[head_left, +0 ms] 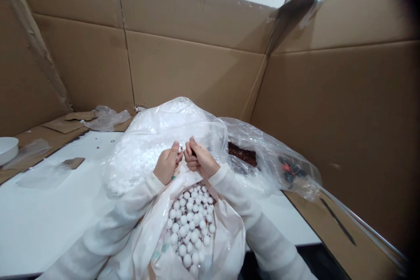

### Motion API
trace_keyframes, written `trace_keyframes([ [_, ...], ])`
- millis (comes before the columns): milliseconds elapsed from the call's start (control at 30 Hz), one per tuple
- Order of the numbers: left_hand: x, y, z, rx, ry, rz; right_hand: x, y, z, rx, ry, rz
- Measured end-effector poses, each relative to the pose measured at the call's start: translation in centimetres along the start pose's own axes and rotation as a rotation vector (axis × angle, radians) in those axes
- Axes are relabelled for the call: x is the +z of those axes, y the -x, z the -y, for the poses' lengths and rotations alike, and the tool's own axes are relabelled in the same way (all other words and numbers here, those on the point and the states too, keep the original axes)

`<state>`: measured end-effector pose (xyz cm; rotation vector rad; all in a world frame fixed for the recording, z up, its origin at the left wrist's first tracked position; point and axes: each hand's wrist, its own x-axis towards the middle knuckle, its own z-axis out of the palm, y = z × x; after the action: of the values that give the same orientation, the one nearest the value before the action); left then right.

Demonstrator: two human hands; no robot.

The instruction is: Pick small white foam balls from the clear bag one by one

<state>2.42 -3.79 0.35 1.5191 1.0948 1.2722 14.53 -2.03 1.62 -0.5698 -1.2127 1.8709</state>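
Note:
My left hand (166, 165) is closed in a pinch around a small white ball (180, 150) with a reddish-brown bit on it. Close beside it, my right hand (202, 160) is closed too, its thumb against curled fingers; a dark bit shows there, too small to name. Below both hands, a pale plastic bag (147, 236) gapes open in front of my body. Inside lie many white balls (190, 223), with reddish-brown bits between them. Just behind my hands rests a big clear plastic bag (180, 111) full of small white balls (141, 162).
To the right, another clear bag (272, 144) holds dark brown strands (243, 154) and something black and red (290, 168). A dark, thin blade-like tool (337, 221) lies on cardboard. A white bowl (8, 149) stands far left. Tall cardboard walls (190, 65) enclose the white table (49, 227).

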Motion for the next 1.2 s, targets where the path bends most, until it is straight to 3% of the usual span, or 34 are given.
trace_keyframes([
  [133, -0.3, 0.1, -0.6, -0.003, 0.092, 0.082, -0.4, 0.0, 0.6, 0.030, -0.150, -0.002],
  [300, -0.4, 0.3, -0.6, 0.028, 0.042, 0.075, 0.2, 0.3, 0.4, 0.066, 0.006, 0.030],
  [733, -0.4, 0.5, -0.5, 0.156, -0.292, -0.073, 1.5, 0.0, -1.2, -0.170, 0.176, -0.112],
  [1200, 0.0, 0.9, -0.9, 0.112, -0.430, -0.185, 1.7, 0.1, -1.9, -0.464, 0.609, -0.254],
])
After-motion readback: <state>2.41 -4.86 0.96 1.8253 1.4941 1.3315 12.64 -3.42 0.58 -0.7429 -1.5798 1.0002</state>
